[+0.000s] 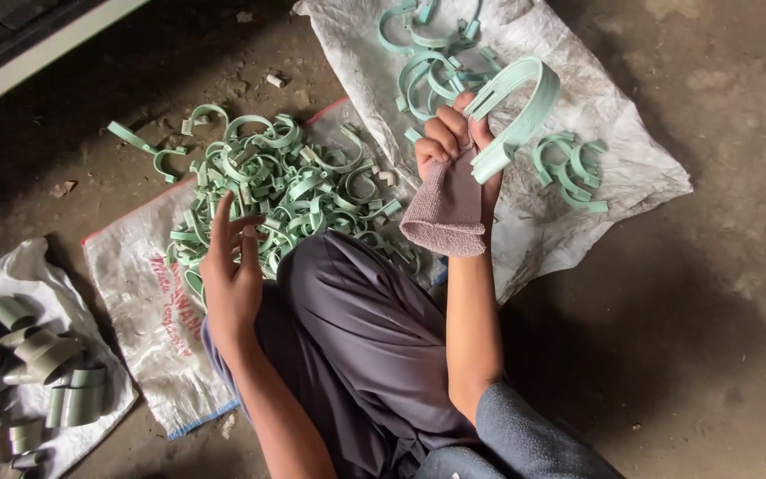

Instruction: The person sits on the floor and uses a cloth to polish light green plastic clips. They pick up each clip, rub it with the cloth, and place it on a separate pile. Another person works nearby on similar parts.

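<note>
right hand: fingers curled shut round a stack of pale green U-shaped clips and the top of a pinkish-brown cloth. Held up in front of me, above my knee.
held clips: several nested together, arch up and away from my right hand, ends pinched at my fingers.
cloth: hangs down from my right hand along the wrist, touching my forearm.
left hand: open, fingers spread and pointing away from me, holding nothing. Fingertips at the near edge of the big clip pile; can't tell if they touch it.
big clip pile: loose green clips heaped on a white woven sack, just ahead of my left hand, between my two hands.
sorted clips: small group just right of my right hand, on a second white sack. More clips on the same sack, beyond my right hand.
grey-green pipe pieces: short thick curved sections on a white cloth, well left of my left hand.
my knee: grey trousers, between both forearms.
ground: bare dusty concrete.
</note>
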